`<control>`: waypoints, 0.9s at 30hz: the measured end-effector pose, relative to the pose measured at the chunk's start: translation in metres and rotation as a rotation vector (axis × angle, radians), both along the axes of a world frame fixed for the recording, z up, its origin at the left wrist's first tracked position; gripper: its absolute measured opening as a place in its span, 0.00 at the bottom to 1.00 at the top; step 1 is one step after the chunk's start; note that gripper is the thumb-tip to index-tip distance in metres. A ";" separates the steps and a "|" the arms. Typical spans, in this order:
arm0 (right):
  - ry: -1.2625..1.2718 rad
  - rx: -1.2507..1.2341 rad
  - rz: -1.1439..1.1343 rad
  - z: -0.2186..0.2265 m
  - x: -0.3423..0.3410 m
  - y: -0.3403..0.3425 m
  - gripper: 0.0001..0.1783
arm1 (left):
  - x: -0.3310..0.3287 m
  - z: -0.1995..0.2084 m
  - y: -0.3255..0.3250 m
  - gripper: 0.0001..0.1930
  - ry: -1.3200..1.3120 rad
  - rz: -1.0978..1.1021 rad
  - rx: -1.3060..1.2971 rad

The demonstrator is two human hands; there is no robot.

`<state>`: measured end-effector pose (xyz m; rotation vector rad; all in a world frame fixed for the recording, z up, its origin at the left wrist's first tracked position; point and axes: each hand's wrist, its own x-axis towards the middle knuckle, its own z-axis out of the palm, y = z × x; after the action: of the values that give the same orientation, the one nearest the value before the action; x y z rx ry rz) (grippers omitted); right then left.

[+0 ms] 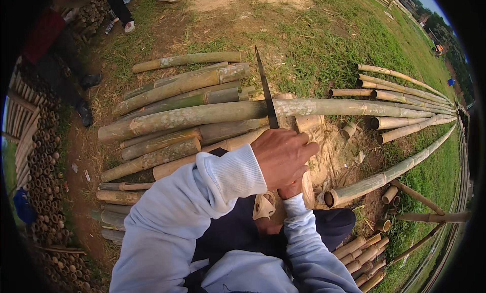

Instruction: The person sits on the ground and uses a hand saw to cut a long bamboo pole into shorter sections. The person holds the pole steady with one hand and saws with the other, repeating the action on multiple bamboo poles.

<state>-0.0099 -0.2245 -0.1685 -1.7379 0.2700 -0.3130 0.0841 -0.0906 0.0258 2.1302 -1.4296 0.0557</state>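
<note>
A long bamboo pole lies crosswise before me, over other cut bamboo. Across it stands the dark, tapering blade of a saw, its tip pointing away from me; whether the blade has cut into the pole I cannot tell. My left hand is closed at the near end of the blade, its back turned up, and hides the handle. Just below and touching it, my right hand is closed in line with the blade, mostly covered by the left. Both appear to grip the saw's handle.
Cut bamboo lengths lie to the left; long poles stretch off to the right. Nearer, a thick pole lies at an angle beside a bamboo frame. Stacked bamboo lines the far left, where a person stands.
</note>
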 end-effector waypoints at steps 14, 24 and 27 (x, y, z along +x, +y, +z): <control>0.038 0.048 0.042 -0.016 0.002 -0.003 0.11 | -0.060 -0.080 0.140 0.28 0.752 0.308 -0.577; 0.035 0.012 0.037 -0.015 0.007 0.006 0.10 | -0.038 -0.134 0.156 0.44 1.348 0.338 -0.765; 0.012 0.012 0.044 -0.018 0.007 -0.001 0.10 | -0.021 -0.098 0.145 0.49 1.119 0.237 -0.558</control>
<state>-0.0029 -0.2256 -0.1869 -1.7318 0.2418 -0.2689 0.0629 0.0542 -0.0724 1.4105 -0.4167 -0.5068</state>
